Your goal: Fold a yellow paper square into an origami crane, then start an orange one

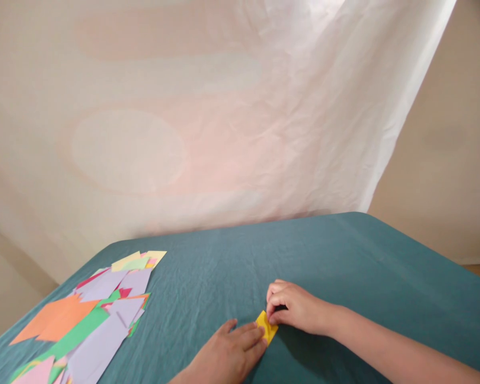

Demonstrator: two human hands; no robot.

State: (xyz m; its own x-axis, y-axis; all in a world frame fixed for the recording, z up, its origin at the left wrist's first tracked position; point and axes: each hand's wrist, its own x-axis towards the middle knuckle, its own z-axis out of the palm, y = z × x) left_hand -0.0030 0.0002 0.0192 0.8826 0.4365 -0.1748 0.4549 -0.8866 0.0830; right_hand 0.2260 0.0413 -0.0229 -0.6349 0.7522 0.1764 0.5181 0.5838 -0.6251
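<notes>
A small folded piece of yellow paper [270, 332] lies on the teal cloth near the front middle of the table. My left hand [234, 353] rests flat, its fingertips pressing down on the paper's left side. From the right, my right hand [292, 306] pinches the paper's upper right edge between thumb and finger. The fingers partly cover the paper, so its full shape is hidden.
To the left spreads a loose pile of coloured paper, with lilac sheets [98, 344], orange sheets [58, 318] and green strips [80, 332]. The teal cloth [208, 272] covers the table. Behind its far edge hangs a pale sheet [224, 133].
</notes>
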